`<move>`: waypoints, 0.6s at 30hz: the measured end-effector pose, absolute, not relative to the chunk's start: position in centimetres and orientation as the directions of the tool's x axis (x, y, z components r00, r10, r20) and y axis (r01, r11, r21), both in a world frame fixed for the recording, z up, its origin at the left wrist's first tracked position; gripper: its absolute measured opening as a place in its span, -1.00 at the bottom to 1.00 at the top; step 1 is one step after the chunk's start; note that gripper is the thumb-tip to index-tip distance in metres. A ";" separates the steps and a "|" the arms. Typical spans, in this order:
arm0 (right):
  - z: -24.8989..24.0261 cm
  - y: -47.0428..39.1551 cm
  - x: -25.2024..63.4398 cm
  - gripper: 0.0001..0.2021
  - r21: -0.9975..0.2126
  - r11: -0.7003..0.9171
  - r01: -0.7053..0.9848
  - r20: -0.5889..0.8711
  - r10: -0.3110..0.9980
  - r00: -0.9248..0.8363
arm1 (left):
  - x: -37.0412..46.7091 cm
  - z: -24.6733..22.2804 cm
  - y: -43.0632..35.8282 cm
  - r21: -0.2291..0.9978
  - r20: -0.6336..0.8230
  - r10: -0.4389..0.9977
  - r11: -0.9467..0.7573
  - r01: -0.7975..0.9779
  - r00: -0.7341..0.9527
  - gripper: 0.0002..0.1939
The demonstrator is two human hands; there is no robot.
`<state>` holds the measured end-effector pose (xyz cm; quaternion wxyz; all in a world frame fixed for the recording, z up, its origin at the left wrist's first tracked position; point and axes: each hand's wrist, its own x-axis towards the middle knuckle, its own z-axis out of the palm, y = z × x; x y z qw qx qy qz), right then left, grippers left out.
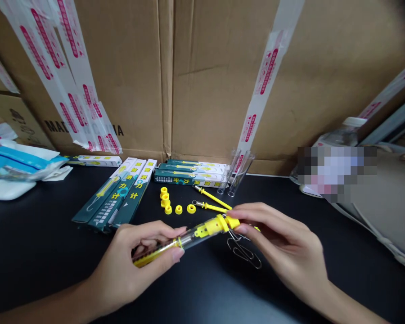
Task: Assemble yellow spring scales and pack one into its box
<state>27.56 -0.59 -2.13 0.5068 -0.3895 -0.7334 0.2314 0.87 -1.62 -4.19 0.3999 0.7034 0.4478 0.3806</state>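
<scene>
A tubular spring scale point(193, 237), with a clear tube and yellow inner parts, lies tilted up to the right in my left hand point(131, 258). My left fingers and thumb are wrapped round its lower part. At its upper end, my right hand point(286, 245) pinches a yellow end cap point(234, 222) between thumb and fingers. Bent wire hooks point(245, 254) lie just below that end, beside my right fingers. Beyond my hands are several loose yellow caps point(164, 200), a yellow ring point(191, 209) and yellow rods with springs point(212, 196), partly hidden by my right hand.
Green and white printed boxes point(121, 193) lie at left, with more boxes point(189, 173) farther back. Clear tubes point(241, 175) stand beside them. A large cardboard carton point(216, 90) walls off the back. Blue-white packaging point(23, 164) sits left; a bottle point(347, 132) and grey bag point(384, 198) right.
</scene>
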 end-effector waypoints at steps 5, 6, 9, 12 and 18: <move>-2.3 -0.7 27.6 -0.78 -0.706 0.605 0.368 0.575 0.793 -0.202 | 0.8 -3.8 -1.7 0.851 0.238 0.906 -0.368 0.375 0.349 -0.84; -2.3 -0.7 27.6 -0.78 -0.706 0.607 0.365 0.573 0.792 -0.210 | 0.8 -3.7 -1.7 0.837 0.253 0.900 -0.387 0.387 0.355 -0.84; -2.4 -0.8 27.5 -0.76 -0.701 0.619 0.354 0.579 0.784 -0.224 | 0.8 -3.7 -1.7 0.806 0.283 0.887 -0.426 0.410 0.364 -0.84; -2.5 -1.0 27.5 -0.77 -0.683 0.640 0.351 0.599 0.766 -0.231 | 0.7 -3.9 -1.6 0.774 0.304 0.871 -0.462 0.433 0.386 -0.84; -2.7 -0.9 27.4 -0.84 -0.682 0.625 0.381 0.576 0.779 -0.246 | 0.6 -4.3 -1.9 0.687 0.391 0.830 -0.551 0.473 0.398 -0.84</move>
